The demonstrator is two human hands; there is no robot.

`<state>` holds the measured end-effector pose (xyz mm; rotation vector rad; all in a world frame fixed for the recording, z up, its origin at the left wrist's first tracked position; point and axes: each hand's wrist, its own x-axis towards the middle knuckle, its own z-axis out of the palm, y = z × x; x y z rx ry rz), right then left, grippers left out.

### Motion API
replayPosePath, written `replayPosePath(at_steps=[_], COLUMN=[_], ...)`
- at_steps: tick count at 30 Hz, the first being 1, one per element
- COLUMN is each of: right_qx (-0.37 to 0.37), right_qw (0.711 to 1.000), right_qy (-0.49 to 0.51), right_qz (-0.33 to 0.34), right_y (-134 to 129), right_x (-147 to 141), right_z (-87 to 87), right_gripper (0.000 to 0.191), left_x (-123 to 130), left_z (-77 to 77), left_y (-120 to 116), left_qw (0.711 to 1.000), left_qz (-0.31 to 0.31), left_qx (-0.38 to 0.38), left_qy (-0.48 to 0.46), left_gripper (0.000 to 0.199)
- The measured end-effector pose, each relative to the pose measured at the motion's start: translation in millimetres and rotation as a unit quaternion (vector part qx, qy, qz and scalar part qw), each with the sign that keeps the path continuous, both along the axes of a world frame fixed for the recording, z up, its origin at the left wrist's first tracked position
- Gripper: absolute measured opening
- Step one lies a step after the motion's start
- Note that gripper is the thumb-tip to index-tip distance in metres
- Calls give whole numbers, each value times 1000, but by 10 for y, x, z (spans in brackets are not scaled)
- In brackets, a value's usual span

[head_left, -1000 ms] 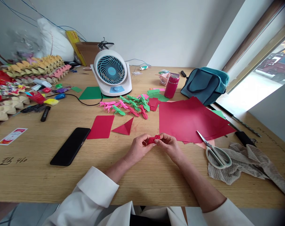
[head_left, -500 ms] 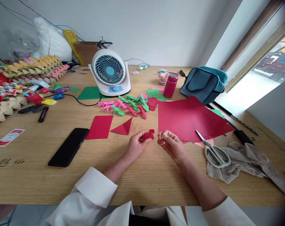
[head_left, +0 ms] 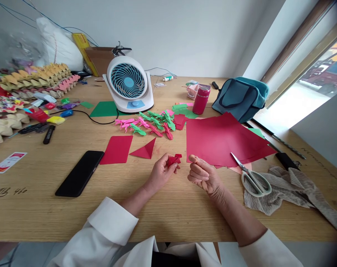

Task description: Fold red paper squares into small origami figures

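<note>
My left hand (head_left: 162, 170) pinches a small folded red paper (head_left: 174, 160) between thumb and fingers, just above the table. A short red flap sticks up from the folded piece. A little to its right, apart from the paper, my right hand (head_left: 203, 172) is closed, with fingers curled and thumb against the forefinger; nothing shows in it. Left of my hands lie a red paper triangle (head_left: 144, 150) and a red paper rectangle (head_left: 117, 149). Beyond them is a pile of pink, green and red folded paper figures (head_left: 154, 124).
Large red sheets (head_left: 221, 139) lie to the right, with scissors (head_left: 253, 180) on a crumpled cloth (head_left: 280, 193) nearby. A black phone (head_left: 79, 173) rests at left. Farther back stand a fan (head_left: 129, 83), a red flask (head_left: 202, 99) and a blue bag (head_left: 241, 98).
My right hand has shifted slightly right, away from the folded paper, its fingers curling in more. My left hand keeps the paper nearly in place. The view has turned slightly.
</note>
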<state>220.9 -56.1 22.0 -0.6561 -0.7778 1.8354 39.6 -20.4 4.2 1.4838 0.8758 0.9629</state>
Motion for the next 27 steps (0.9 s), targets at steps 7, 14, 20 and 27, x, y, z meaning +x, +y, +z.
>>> replayPosePath(at_steps=[7,14,20,27], right_qx=[-44,-54,-54,4], right_qw=[998,991,991,1000], right_qy=[8,-5,12,6], right_qz=[51,119,118,-7], right_y=[-11,-3,-9,21], right_x=[-41,-184,-180,-125], right_z=[-40,-89,-77,-39], right_gripper=[30,32,28,26], left_x=[20,61,55,23], left_z=[46,48,18,-39], left_y=[-79,-99,-73,-7], left_qw=[999,998,995,990], left_qz=[3,38,43,57], left_qx=[47,58,80,106], left_qy=[9,2,32,79], left_gripper=[21,31,22,14])
